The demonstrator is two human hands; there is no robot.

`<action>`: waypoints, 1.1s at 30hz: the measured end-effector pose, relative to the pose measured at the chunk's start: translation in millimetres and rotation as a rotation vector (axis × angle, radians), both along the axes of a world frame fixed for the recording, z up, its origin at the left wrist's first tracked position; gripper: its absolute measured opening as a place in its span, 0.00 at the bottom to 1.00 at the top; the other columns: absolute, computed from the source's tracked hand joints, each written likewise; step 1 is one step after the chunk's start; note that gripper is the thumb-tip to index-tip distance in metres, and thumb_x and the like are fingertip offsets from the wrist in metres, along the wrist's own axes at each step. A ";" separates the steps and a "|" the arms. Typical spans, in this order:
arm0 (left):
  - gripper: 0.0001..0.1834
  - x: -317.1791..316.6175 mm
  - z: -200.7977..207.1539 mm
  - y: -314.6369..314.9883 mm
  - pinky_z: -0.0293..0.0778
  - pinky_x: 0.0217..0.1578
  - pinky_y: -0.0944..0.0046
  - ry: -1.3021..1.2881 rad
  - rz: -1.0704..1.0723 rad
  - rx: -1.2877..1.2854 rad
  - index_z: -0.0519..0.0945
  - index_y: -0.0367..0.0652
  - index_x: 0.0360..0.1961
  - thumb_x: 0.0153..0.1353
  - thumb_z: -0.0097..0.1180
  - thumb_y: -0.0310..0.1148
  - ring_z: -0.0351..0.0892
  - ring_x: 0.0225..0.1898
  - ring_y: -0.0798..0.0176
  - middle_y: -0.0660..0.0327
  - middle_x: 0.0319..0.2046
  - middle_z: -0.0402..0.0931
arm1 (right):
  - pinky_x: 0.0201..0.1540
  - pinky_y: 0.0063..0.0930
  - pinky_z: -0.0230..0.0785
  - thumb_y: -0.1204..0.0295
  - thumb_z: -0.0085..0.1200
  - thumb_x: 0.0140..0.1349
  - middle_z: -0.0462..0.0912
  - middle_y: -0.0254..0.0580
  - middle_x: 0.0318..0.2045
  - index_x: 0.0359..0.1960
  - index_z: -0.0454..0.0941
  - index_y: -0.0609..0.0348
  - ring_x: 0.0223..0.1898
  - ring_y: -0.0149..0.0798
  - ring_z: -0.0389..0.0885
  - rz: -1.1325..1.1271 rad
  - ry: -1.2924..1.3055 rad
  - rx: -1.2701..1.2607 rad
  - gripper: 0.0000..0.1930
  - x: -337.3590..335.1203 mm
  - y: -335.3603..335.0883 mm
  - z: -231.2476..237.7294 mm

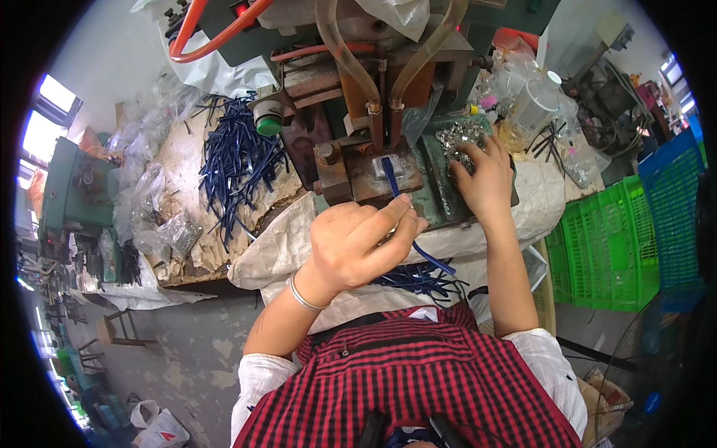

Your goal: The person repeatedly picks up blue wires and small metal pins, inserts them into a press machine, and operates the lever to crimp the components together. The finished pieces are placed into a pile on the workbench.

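My left hand (358, 243) is closed in a pinch on a narrow dark-blue strip (392, 179). The strip's upper end lies over a small shiny metal plate on the machine's work block (362, 181), under two upright metal bars. Its tail hangs out below my fingers toward my lap. To the right, my right hand (487, 183) has its fingers spread, with the tips at a heap of small shiny metal pieces (461, 137) on the green machine bed. Whether a piece sits between those fingertips cannot be made out.
Left of the machine lies a big pile of blue strips (239, 157) beside clear bags (179, 233). More strips (422, 278) rest on cloth above my lap. Two hoses (433, 63) hang overhead. A clear plastic container (532, 108) and green crates (605, 246) are at right.
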State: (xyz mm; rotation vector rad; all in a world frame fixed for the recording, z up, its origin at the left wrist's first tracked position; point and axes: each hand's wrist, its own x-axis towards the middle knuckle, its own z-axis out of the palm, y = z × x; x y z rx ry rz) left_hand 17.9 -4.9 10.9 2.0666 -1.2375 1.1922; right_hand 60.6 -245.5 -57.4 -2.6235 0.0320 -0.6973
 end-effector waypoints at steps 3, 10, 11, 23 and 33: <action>0.15 2.2 -3.9 0.3 0.66 0.17 0.70 0.014 -0.017 0.020 0.82 0.45 0.35 0.46 0.75 0.28 0.74 0.19 0.70 0.61 0.36 0.84 | 0.63 0.50 0.64 0.68 0.65 0.55 0.79 0.55 0.54 0.37 0.87 0.52 0.65 0.58 0.69 -0.001 -0.107 0.020 0.09 4.5 -21.6 -29.4; 0.15 -3.4 0.3 3.1 0.68 0.18 0.68 0.076 -0.010 0.009 0.83 0.44 0.36 0.46 0.74 0.26 0.76 0.20 0.68 0.59 0.38 0.85 | 0.49 0.47 0.71 0.67 0.63 0.57 0.74 0.46 0.61 0.44 0.80 0.55 0.67 0.47 0.67 0.144 -0.103 -0.319 0.14 17.9 -1.0 -21.9; 0.14 -9.2 0.3 3.8 0.69 0.18 0.68 0.110 -0.002 0.010 0.84 0.43 0.36 0.47 0.73 0.25 0.78 0.21 0.67 0.57 0.40 0.86 | 0.49 0.45 0.71 0.67 0.63 0.56 0.77 0.45 0.58 0.41 0.80 0.57 0.65 0.47 0.70 0.102 -0.116 -0.293 0.13 19.7 -4.4 -23.8; 0.08 19.3 23.0 111.5 0.75 0.36 0.61 0.235 0.677 -0.186 0.87 0.43 0.34 0.53 0.65 0.20 0.82 0.36 0.54 0.58 0.34 0.84 | 0.41 0.42 0.74 0.75 0.62 0.56 0.84 0.45 0.31 0.33 0.84 0.58 0.37 0.51 0.83 0.102 -0.314 -0.009 0.04 12.7 -16.0 -14.0; 0.03 108.9 -128.4 172.1 0.72 0.39 0.54 0.354 1.039 0.352 0.84 0.46 0.24 0.47 0.62 0.31 0.76 0.40 0.54 0.61 0.32 0.78 | 0.43 0.35 0.74 0.77 0.61 0.58 0.85 0.45 0.33 0.37 0.85 0.58 0.36 0.47 0.83 -0.003 -0.272 0.266 0.06 -16.0 -20.6 -19.1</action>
